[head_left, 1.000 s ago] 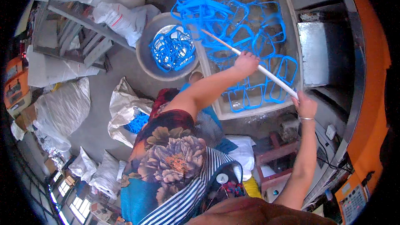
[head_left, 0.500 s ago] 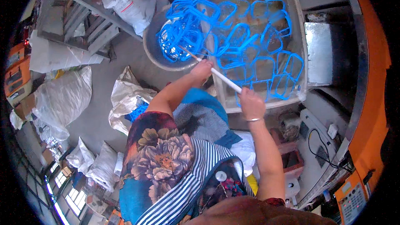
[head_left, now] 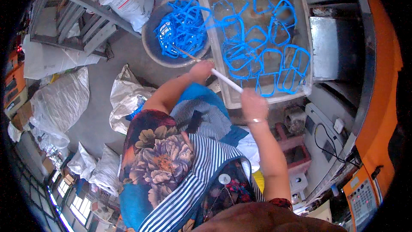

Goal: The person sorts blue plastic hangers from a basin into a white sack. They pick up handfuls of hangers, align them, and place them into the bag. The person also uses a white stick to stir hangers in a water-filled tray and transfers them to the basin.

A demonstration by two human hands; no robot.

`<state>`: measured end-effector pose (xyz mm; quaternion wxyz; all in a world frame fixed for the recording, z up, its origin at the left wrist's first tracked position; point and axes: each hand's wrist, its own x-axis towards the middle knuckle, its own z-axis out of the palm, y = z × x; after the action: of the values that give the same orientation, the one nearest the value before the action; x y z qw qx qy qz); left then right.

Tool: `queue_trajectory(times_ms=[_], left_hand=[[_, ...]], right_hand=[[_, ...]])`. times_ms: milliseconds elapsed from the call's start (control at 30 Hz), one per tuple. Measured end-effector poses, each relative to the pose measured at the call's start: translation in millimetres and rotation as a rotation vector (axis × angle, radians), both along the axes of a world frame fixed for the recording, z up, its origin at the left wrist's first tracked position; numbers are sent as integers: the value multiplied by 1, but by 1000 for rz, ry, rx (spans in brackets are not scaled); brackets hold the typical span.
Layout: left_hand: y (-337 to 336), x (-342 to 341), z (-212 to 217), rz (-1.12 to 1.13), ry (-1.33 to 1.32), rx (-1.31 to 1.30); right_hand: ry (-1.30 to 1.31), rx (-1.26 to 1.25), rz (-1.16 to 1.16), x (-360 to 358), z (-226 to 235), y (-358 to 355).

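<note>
My left hand [head_left: 201, 71] and my right hand [head_left: 254, 104] are both closed round a white stick [head_left: 227, 80], the right one slightly blurred. The stick's thin brown end reaches over the round basin [head_left: 149, 48], which holds a heap of blue plastic loops [head_left: 184, 30]. To the right of the basin stands a long pale tub [head_left: 217, 60] of murky water. Several blue rectangular plastic loops [head_left: 271, 56] lie in the water, some overlapping. A few blue loops [head_left: 204, 10] stretch from the heap toward the tub's left rim.
A grey slatted metal frame [head_left: 92, 13] and a white sack [head_left: 124, 4] stand left of the basin. An open sack [head_left: 124, 99] with blue pieces lies beside my left arm. Right of the tub is a metal block [head_left: 328, 47] by an orange machine [head_left: 380, 99] with a keypad.
The blue loops that lay across the tub's left rim have shifted left into the basin, and fewer remain in the tub. Both hands and the stick have moved slightly left in the picture.
</note>
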<state>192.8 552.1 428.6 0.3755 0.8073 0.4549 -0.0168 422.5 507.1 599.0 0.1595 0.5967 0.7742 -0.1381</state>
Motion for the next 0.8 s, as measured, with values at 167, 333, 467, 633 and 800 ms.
queue_trajectory(times_ms=[167, 333, 467, 633, 800], left_hand=[[-6, 85, 71, -294, -72, 116], [29, 161, 102, -447, -260, 276], [73, 189, 59, -580, -174, 226], [86, 164, -22, -413, -243, 258], [78, 126, -39, -472, -67, 312]], right_hand=[[-124, -42, -130, 84, 129, -40], [-282, -50, -371, 100, 173, -79], [-425, -4, -409, 81, 127, -56], [-392, -73, -378, 61, 59, -14], [-19, -241, -596, 76, -3, -53]])
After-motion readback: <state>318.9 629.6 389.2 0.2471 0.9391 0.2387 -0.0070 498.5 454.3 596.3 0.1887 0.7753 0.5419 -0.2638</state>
